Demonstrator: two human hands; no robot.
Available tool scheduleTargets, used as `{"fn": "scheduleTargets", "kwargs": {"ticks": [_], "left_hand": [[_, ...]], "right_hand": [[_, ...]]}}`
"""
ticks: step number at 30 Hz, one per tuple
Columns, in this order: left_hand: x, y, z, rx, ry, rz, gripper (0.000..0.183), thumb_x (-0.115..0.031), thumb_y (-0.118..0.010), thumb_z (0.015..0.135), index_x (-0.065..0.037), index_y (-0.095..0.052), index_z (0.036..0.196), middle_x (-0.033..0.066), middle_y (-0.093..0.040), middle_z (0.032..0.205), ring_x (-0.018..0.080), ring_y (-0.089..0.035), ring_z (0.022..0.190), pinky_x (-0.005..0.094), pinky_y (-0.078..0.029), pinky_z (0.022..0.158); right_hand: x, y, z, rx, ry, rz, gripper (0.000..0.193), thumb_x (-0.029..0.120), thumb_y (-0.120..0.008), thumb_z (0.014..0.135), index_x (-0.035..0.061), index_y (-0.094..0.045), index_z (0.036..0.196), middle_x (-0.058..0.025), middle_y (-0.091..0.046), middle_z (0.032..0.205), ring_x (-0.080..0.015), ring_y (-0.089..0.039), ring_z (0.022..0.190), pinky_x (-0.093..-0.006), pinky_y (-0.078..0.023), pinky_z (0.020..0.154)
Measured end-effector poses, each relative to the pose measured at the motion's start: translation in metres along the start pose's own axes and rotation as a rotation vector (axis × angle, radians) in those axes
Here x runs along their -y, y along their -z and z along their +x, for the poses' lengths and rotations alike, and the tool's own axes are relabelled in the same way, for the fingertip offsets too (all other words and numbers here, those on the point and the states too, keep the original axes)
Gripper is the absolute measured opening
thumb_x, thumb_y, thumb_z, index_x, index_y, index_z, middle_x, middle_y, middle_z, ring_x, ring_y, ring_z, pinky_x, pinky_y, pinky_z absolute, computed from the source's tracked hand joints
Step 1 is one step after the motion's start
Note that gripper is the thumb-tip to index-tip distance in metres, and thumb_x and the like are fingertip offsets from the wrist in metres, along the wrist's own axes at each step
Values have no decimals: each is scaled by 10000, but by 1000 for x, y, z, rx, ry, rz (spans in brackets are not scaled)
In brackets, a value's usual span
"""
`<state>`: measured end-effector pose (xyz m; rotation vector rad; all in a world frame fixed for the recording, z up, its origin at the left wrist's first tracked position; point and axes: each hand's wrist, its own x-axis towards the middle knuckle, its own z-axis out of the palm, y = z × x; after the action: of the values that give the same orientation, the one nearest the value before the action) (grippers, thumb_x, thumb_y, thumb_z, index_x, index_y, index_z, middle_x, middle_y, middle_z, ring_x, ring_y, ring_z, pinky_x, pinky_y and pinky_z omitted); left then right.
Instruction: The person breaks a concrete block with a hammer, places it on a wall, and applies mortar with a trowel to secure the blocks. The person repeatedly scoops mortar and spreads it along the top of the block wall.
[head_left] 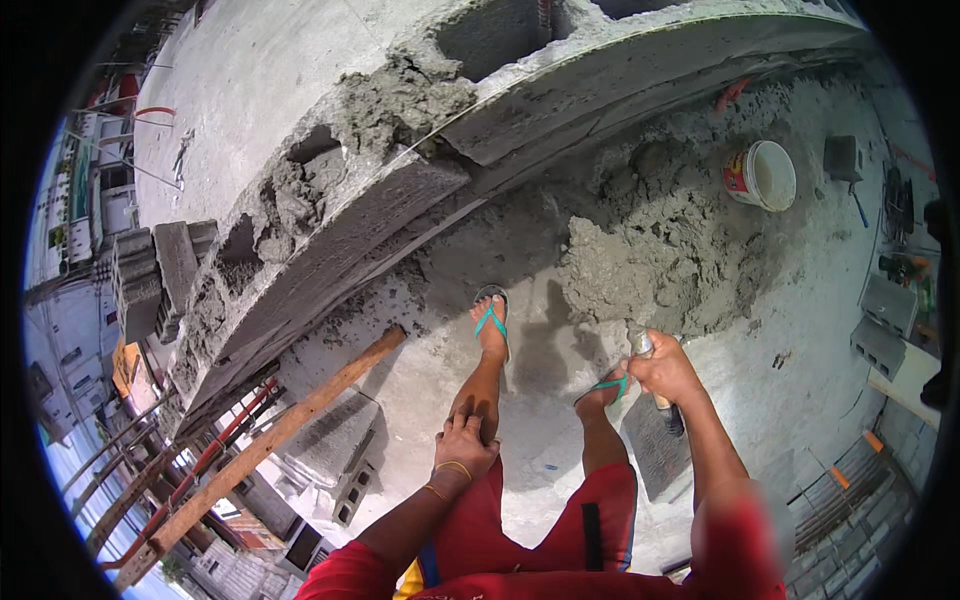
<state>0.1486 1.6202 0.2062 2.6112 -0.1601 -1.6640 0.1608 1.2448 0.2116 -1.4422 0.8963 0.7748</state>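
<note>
My right hand [664, 370] is closed round the handle of a trowel [640, 344]. Its dark handle end sticks out below my fist. The blade is hard to make out against the edge of a heap of wet grey mortar [665, 265] on the floor. My left hand [466, 445] lies flat over my left knee, fingers stretched out, holding nothing. In front of me a wall of hollow concrete blocks [370, 225] curves across the view, with fresh mortar [400, 105] lumped on its top.
A white bucket [772, 176] stands beyond the heap. Loose concrete blocks lie at left [165, 270], by my left leg [330, 440] and by my right foot [655, 450]. A wooden plank [270, 440] slants up from the lower left. A string line runs along the wall.
</note>
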Motion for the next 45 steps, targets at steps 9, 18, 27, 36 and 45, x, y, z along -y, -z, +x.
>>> {"fn": "scheduleTargets", "kwargs": {"ticks": [9,18,27,36,45], "left_hand": [[-1,22,-10,10,9,-182,797,-521,-663,865,-121,-416,1507,121,-241,1648,351,-270,1497,541,-317,1165],[64,22,0,-366,-25,-748,597,-396,-719,829,-29,-612,1288,193,-511,1449,366,-440,1372,410,-372,1145],[226,-20,-59,-258,341,-772,516,-345,-695,846,-38,-634,1257,247,-622,1288,399,-578,1233,436,-467,1064],[237,-19,-65,-173,297,-1216,329,-243,-679,919,4,-660,1136,129,-712,1126,254,-648,1069,358,-492,953],[186,104,-54,-310,72,-1318,324,-247,-682,931,-10,-657,1152,59,-693,1039,160,-610,942,307,-488,884]], "right_hand": [[322,-28,-209,95,403,-851,351,327,-803,850,30,-618,876,-52,-619,696,-152,-579,659,-349,-481,612],[413,-187,-161,-204,1019,-1530,259,262,-726,855,46,-593,907,-164,-683,866,-397,-683,781,-485,-538,703],[391,-198,-231,-247,752,-1236,352,320,-672,946,5,-575,1068,-222,-667,968,-454,-656,911,-509,-523,763],[352,-169,-209,-219,606,-1314,357,350,-594,979,43,-631,1158,-219,-699,1024,-408,-671,987,-517,-539,832],[328,-157,-227,-502,534,-1093,341,297,-576,993,9,-592,1175,-285,-692,998,-449,-666,973,-547,-516,834]]}}
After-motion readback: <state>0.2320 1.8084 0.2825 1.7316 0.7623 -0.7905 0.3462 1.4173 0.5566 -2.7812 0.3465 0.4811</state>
